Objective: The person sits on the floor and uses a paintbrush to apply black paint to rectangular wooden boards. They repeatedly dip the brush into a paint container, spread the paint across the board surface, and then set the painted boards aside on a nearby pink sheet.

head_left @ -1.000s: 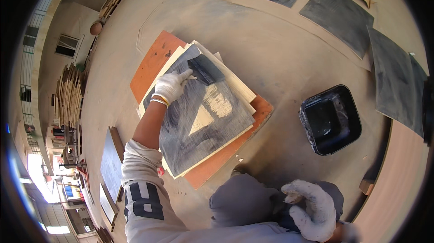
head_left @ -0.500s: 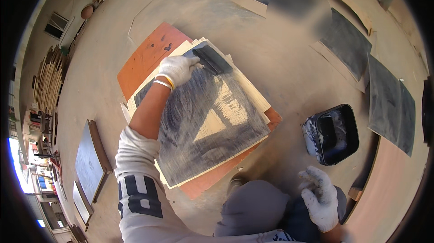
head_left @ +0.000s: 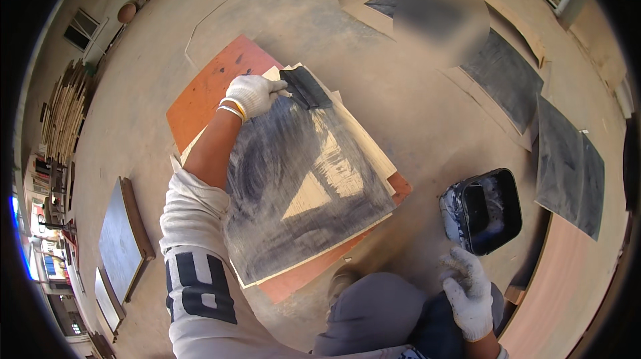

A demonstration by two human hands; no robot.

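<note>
My left hand, in a white knit glove, is closed on a wide black brush. The brush lies against the far corner of a pale wooden sheet that is mostly smeared with black coating. Bare wood patches show right of the sheet's middle. Beneath it are more pale sheets and an orange-red board. My right hand, also gloved, hovers by my knee with fingers loosely bent and apart, holding nothing. Just beyond it stands a black bucket with dark, coating-smeared walls.
Several black-coated sheets lie in a row at the right, by a long pinkish board. At the left are a thick grey-topped panel stack and piled wood strips. A blurred round patch hides part of the far right.
My view has shifted slightly. My left hand and the brush have moved a little toward the sheet's far edge. My right hand stays beside my knee.
</note>
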